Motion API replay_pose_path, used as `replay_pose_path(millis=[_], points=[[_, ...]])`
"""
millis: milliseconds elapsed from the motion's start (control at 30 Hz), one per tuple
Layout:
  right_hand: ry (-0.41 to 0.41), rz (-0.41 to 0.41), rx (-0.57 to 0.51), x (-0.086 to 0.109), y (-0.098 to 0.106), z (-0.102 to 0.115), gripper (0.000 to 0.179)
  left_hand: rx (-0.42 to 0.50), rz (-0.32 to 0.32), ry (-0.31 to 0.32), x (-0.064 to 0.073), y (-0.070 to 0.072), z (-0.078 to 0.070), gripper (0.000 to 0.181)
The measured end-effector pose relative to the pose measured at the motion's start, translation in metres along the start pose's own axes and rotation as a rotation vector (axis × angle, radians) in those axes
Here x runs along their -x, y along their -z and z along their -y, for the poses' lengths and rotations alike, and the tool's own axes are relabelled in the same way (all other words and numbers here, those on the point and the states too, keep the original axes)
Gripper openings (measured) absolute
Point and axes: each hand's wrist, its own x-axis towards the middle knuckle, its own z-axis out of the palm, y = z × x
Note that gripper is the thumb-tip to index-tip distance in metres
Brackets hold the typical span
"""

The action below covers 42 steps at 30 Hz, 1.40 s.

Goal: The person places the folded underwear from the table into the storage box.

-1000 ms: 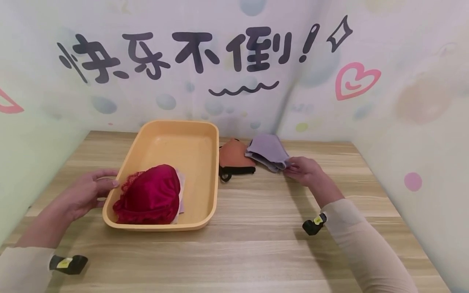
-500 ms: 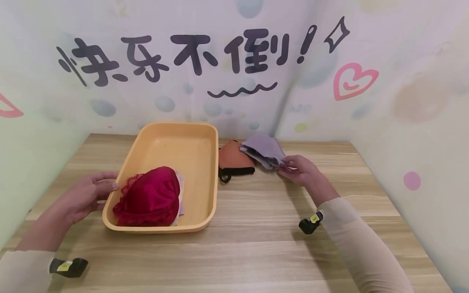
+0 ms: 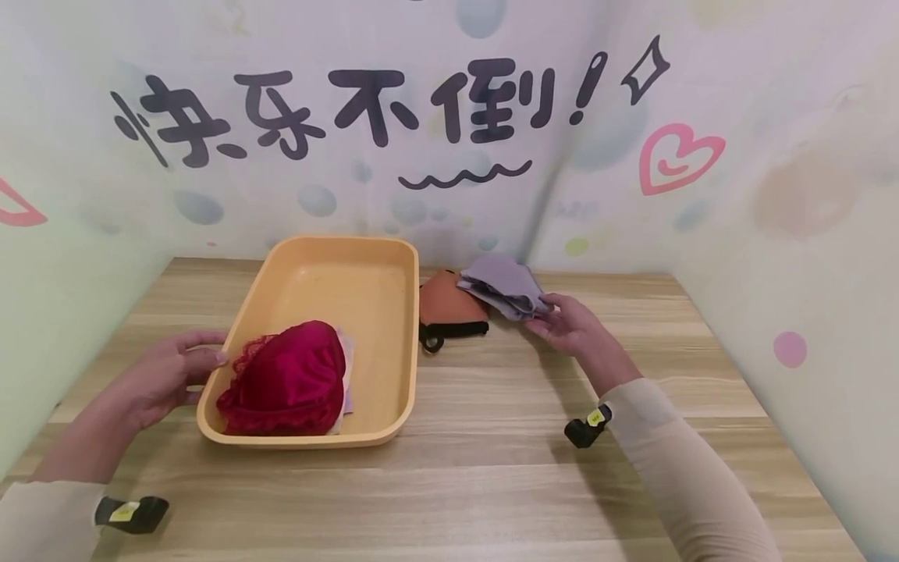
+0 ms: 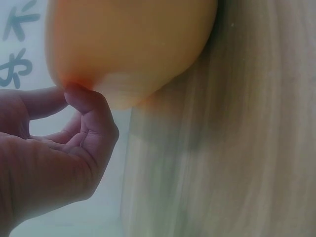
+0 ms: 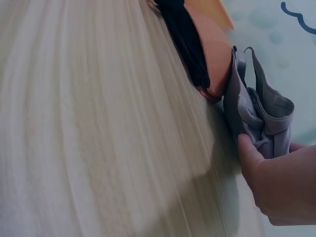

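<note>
My left hand (image 3: 168, 375) pinches the rim of a yellow-orange plastic tray (image 3: 410, 359) at its left side; the left wrist view shows thumb and finger at the tray's edge (image 4: 133, 44). Inside the tray's near left part lies a dark red satin bra (image 3: 291, 378) with lace trim, folded, over paler fabric (image 3: 348, 390) that is mostly hidden. With thumb and fingers my right hand (image 3: 572, 324) grips the lower right corner of a folded grey-lilac bra (image 3: 502, 285). That bra (image 5: 254, 113) overlaps an orange bra (image 3: 449, 300) with black trim on the table.
The wood-grain table (image 3: 492, 468) ends at a printed backdrop (image 3: 337, 195) behind the tray and bras. More backdrop closes in both sides. A black wrist camera (image 3: 588, 425) is strapped to each cuff.
My right hand has moved slightly left, shifting the grey-lilac bra left and further over the orange one. The left hand and tray stay in place.
</note>
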Motion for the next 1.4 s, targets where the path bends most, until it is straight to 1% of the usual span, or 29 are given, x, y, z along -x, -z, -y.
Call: replay_pose_path(millis=[100, 200, 367, 500, 667, 800, 967, 1100, 1200, 1400], points=[[0.019, 0.011, 0.010, -0.002, -0.003, -0.002, 0.022, -0.010, -0.008, 0.006, 0.001, 0.000, 0.001, 0.054], [0.025, 0.036, 0.005, -0.004, -0.006, -0.004, 0.017, -0.015, -0.010, 0.006, 0.001, 0.000, 0.001, 0.056], [0.025, 0.044, -0.090, -0.006, -0.009, -0.002, 0.014, -0.006, -0.010, 0.007, 0.001, -0.001, 0.000, 0.058], [0.043, 0.037, -0.134, -0.003, -0.014, 0.001, 0.012, -0.001, -0.005, 0.006, 0.001, -0.003, -0.002, 0.059], [0.053, 0.060, -0.175, 0.003, -0.018, 0.007, 0.014, -0.004, -0.002, 0.003, 0.002, -0.003, -0.004, 0.058], [0.071, 0.081, -0.195, 0.011, -0.021, 0.012, 0.019, -0.009, -0.003, 0.002, 0.002, -0.004, -0.004, 0.061], [0.102, 0.114, -0.186, 0.026, -0.024, 0.017, 0.021, -0.008, -0.003, 0.002, 0.002, -0.004, -0.005, 0.061], [0.116, 0.154, -0.207, 0.039, -0.027, 0.021, 0.020, -0.009, 0.000, 0.002, 0.002, -0.004, -0.006, 0.062], [0.126, 0.166, -0.212, 0.045, -0.030, 0.023, 0.022, -0.013, 0.001, 0.002, 0.002, -0.004, -0.006, 0.064], [0.135, 0.192, -0.222, 0.049, -0.044, 0.021, 0.030, -0.011, 0.001, -0.002, 0.002, -0.005, -0.005, 0.063]])
